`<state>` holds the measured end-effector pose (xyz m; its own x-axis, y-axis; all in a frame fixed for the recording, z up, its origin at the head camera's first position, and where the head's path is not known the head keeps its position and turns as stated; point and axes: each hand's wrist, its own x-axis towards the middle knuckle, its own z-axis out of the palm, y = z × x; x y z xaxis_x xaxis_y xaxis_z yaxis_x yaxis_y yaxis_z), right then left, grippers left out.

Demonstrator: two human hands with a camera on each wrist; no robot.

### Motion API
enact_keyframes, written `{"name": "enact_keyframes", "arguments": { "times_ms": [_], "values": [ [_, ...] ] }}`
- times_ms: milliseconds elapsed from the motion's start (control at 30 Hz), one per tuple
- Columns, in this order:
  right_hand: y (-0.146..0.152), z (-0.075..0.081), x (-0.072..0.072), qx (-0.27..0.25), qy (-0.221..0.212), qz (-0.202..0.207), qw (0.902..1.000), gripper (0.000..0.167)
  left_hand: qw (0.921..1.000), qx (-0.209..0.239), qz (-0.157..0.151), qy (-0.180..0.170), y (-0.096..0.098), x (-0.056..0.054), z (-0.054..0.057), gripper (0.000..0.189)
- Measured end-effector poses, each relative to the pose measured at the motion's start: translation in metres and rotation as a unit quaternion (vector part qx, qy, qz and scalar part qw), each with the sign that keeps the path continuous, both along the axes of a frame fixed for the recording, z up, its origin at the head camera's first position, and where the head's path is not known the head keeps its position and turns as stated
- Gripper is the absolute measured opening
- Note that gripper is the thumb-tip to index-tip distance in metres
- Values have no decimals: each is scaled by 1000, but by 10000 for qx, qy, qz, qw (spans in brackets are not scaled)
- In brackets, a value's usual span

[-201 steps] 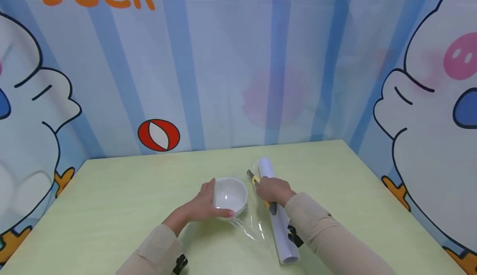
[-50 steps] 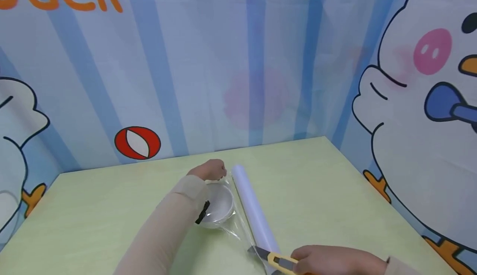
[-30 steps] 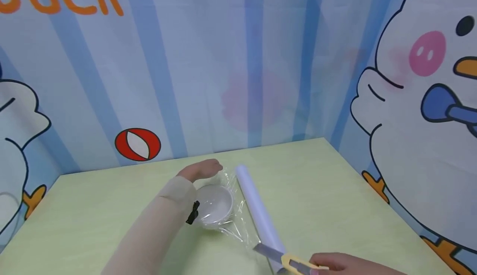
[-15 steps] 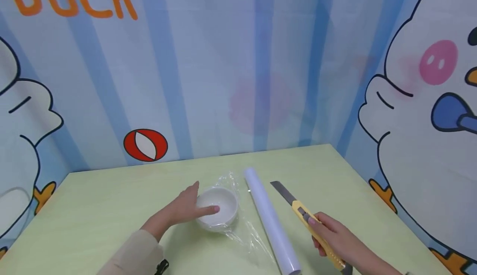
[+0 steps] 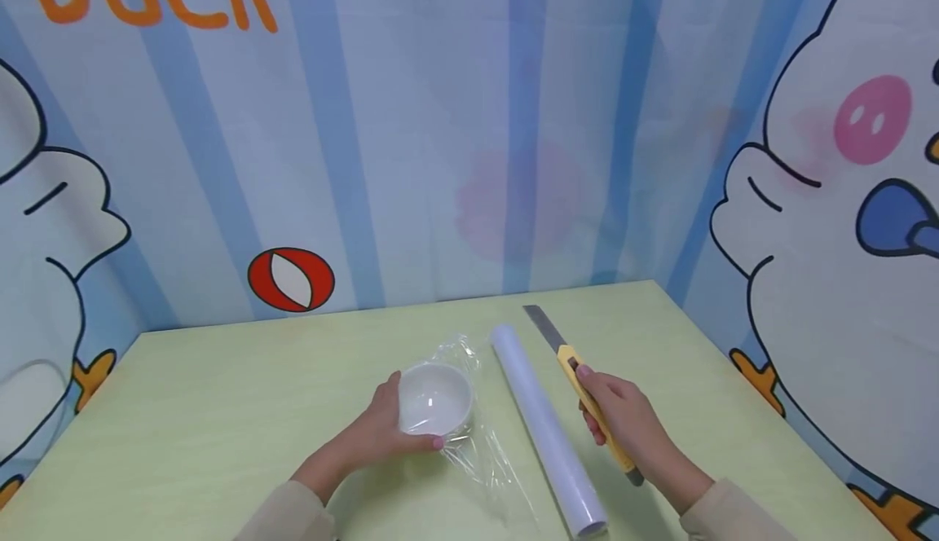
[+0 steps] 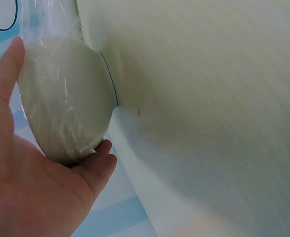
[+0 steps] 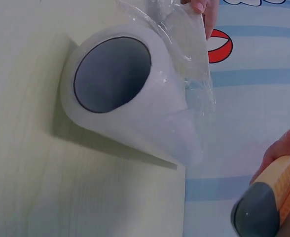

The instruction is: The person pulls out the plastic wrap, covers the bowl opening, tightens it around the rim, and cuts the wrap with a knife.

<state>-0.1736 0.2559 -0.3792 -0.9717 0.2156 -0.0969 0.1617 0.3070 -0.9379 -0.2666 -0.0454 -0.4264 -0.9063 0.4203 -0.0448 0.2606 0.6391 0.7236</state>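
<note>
A white bowl point(image 5: 436, 398) stands on the table with clear cling film point(image 5: 469, 451) over it, the loose film trailing to its right. My left hand point(image 5: 372, 433) grips the bowl's left side, thumb at the near rim; in the left wrist view the film-wrapped bowl point(image 6: 68, 98) sits between thumb and fingers. My right hand point(image 5: 627, 423) holds a yellow utility knife point(image 5: 587, 394) above the table, its blade out and pointing away to the upper left. Between the hands lies the roll of cling film point(image 5: 546, 431); the right wrist view shows its open end point(image 7: 113, 74).
The pale yellow-green table point(image 5: 242, 411) reaches back to a blue striped curtain point(image 5: 433, 134) with cartoon ducks at both sides. The film roll lies lengthwise, just right of the bowl.
My left hand has left the film's far edge and come back to the bowl's side. The right hand has lifted the knife from the roll's near end and moved it right and farther away.
</note>
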Motion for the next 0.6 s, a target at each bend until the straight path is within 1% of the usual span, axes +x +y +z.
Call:
{"name": "enact_keyframes", "arguments": {
  "times_ms": [100, 200, 300, 433, 600],
  "values": [
    [0, 0, -3, 192, 209, -147, 9995, 57, 9999, 62, -115, 52, -1, -2, -1, 115],
    [0, 1, -5, 401, 342, -202, 9984, 55, 9998, 14, -192, -1, -2, -2, 0, 115],
    [0, 0, -6, 486, 474, -184, 9975, 52, 9997, -39, -230, -85, -3, -2, 3, 116],
    [1, 0, -7, 564, 532, -162, 9969, 51, 9996, -23, -255, -129, -3, -3, 4, 116],
    [4, -1, -7, 680, 525, -138, 9962, 48, 9994, 71, -310, -129, -3, -3, 2, 113]
  ]
}}
